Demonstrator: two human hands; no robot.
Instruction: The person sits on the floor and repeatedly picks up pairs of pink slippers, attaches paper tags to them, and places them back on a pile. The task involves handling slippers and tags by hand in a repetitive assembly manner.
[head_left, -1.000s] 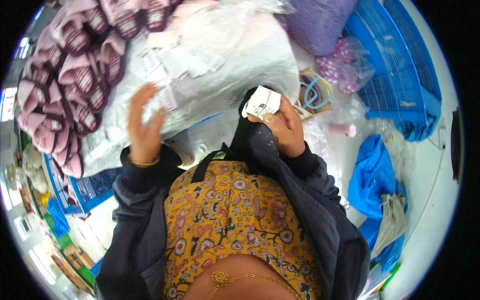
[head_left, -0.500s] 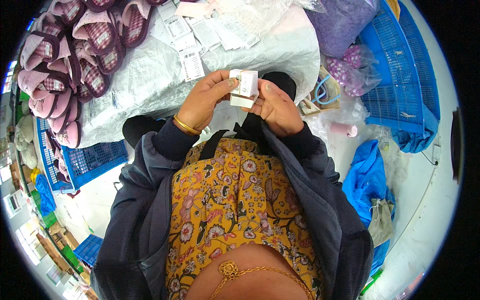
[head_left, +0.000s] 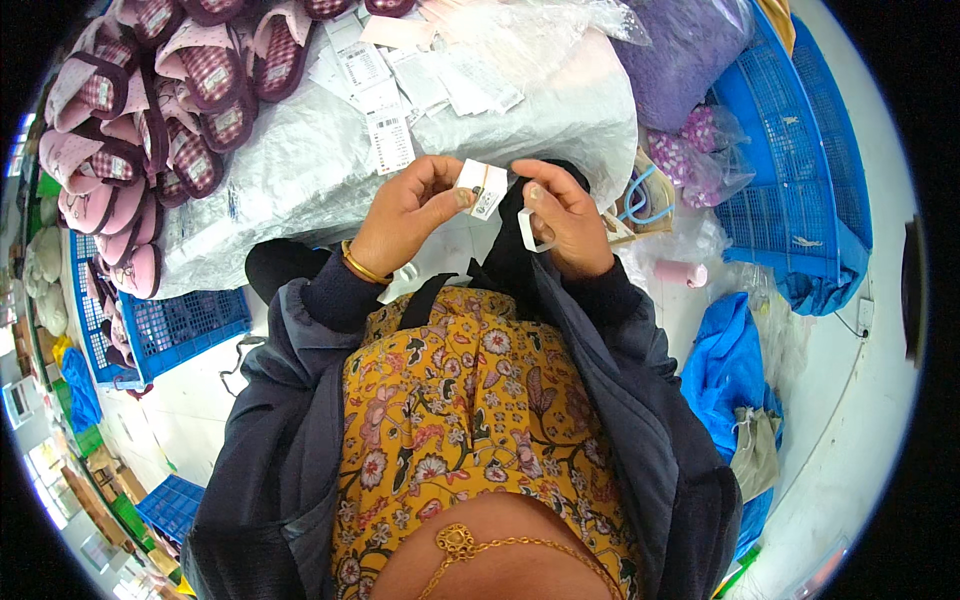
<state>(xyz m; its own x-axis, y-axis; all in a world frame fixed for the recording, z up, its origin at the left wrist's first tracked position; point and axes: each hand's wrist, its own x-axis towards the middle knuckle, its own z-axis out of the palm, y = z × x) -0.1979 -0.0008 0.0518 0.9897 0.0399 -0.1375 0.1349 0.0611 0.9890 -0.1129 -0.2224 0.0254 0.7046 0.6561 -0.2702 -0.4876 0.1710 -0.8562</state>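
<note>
My left hand (head_left: 408,208) pinches a small stack of white printed tags (head_left: 484,186) between thumb and fingers. A thin orange-brown band seems to run across the stack. My right hand (head_left: 568,222), a short way to the right, has its thumb and fingers closed on a curled white paper strip (head_left: 529,230). The strip hangs below the right thumb, apart from the stack. Both hands are above my lap, in front of a plastic-covered work surface (head_left: 270,185).
Pink checked slippers (head_left: 195,65) crowd the surface's left side. Loose printed labels (head_left: 390,140) lie at its middle. Blue crates (head_left: 790,150) stand at right, another blue crate (head_left: 190,325) at left. A purple bundle (head_left: 680,60), pink roll (head_left: 680,272) and blue sheet (head_left: 725,350) are at right.
My right hand has moved away from my left, taking the white paper strip from the tag stack. The stack stays in my left hand, now tilted.
</note>
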